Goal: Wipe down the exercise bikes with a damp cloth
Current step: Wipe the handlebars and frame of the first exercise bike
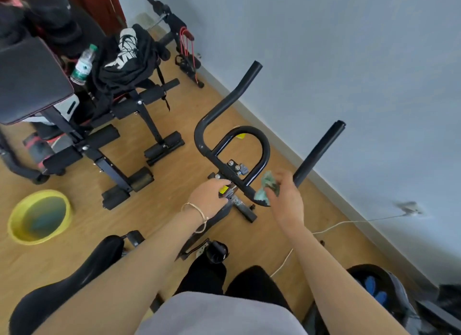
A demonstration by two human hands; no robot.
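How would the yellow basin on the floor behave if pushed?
The basin seems to hold water, so it probably feels heavy and would slosh. Wide and low on a smooth floor, it likely slides rather than tips.

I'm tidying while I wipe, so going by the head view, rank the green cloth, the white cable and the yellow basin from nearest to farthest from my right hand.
1. green cloth, pinched in the right hand itself.
2. white cable, on the floor just right of that arm.
3. yellow basin, on the floor far left.
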